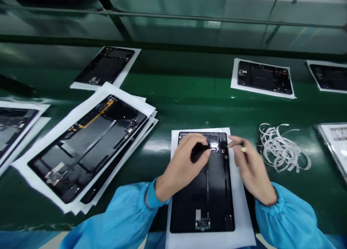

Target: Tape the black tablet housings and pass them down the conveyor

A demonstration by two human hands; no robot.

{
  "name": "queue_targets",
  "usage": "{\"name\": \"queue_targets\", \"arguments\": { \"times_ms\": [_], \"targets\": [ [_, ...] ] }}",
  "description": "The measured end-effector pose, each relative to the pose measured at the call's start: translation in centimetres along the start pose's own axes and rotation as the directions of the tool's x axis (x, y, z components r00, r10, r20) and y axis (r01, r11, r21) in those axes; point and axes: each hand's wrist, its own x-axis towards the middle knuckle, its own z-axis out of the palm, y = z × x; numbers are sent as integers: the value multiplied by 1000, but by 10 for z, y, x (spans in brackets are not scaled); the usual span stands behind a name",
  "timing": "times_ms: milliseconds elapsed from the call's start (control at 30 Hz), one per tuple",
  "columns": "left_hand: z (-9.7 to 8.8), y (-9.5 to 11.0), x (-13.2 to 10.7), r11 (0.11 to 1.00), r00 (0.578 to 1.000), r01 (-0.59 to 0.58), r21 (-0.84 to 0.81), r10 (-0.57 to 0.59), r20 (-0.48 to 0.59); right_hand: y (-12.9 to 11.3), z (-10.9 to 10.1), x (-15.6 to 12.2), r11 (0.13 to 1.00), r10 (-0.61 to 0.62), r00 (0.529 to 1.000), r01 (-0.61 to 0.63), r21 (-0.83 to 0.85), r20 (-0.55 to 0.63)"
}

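An opened black tablet chassis [214, 191] lies lengthwise on a white sheet [244, 220] right in front of me on the green belt. My left hand [184, 167] rests on its upper part, fingers curled and pressed on a small dark piece near the top edge. My right hand [251, 166] hovers over the chassis's upper right corner, fingers pinched round a thin pale stick-like tool [242, 149] whose tip points at the top components. Both arms wear blue sleeves.
A stack of open tablets on white sheets [86, 144] sits at my left, one with an orange flex cable. More tablets on sheets lie at far left [13, 124], back left [105, 66], back right [264, 77] and far right [329, 76]. A heap of white peeled strips [282, 151] and a tray [334, 140] sit right.
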Motion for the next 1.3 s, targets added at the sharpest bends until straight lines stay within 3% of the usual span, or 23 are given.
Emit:
{"name": "queue_targets", "arguments": {
  "times_ms": [67, 200, 333, 500, 567, 633, 767, 833, 933, 1033, 1100, 1200, 1233, 1300],
  "targets": [
    [-14, 3, -21, 998, 997, 66, 0, -66, -45, -11, 13, 2, 969, -36, 988, 71, -235, 151],
    [-23, 4, -73, 985, 983, 173, 10, -173, 67, -15, 34, 6, 850, -18, 956, 169, -499, 293],
    [-12, 7, -105, 975, 967, 217, -44, -208, 146, -8, 38, 17, 860, -8, 953, 161, -484, 302],
    [-3, 20, -107, 926, 939, 323, -197, -288, 188, -26, 29, 14, 895, -64, 960, 176, -409, 274],
    [-2, 27, -105, 847, 906, 417, -329, -356, 230, -44, 19, -8, 922, -156, 952, 237, -308, 264],
    [-2, 33, -106, 713, 869, 494, -497, -412, 274, -61, 9, -40, 918, -258, 926, 324, -230, 275],
    [-1, 41, -112, 433, 830, 539, -722, -417, 370, -72, -2, -101, 822, -372, 901, 431, -372, 222],
    [2, 42, -115, 354, 809, 567, -744, -409, 422, -66, -1, -117, 790, -394, 897, 442, -425, 201],
    [5, 41, -115, 320, 779, 606, -728, -424, 462, -54, 0, -122, 791, -425, 884, 468, -395, 196],
    [8, 40, -113, 423, 798, 592, -686, -425, 428, -50, -4, -114, 810, -413, 892, 452, -374, 182],
    [9, 40, -111, 603, 859, 512, -612, -388, 335, -53, -8, -107, 809, -396, 898, 439, -390, 190],
    [10, 42, -110, 879, 970, 240, -411, -198, 142, -60, -13, -99, 751, -434, 873, 488, -445, 224],
    [11, 42, -109, 934, 992, 121, -336, -98, 85, -63, -14, -97, 711, -454, 857, 514, -481, 244],
    [11, 43, -108, 978, 995, -91, -188, 98, 26, -66, -14, -96, 611, -483, 826, 555, -564, 291]
  ]
}}
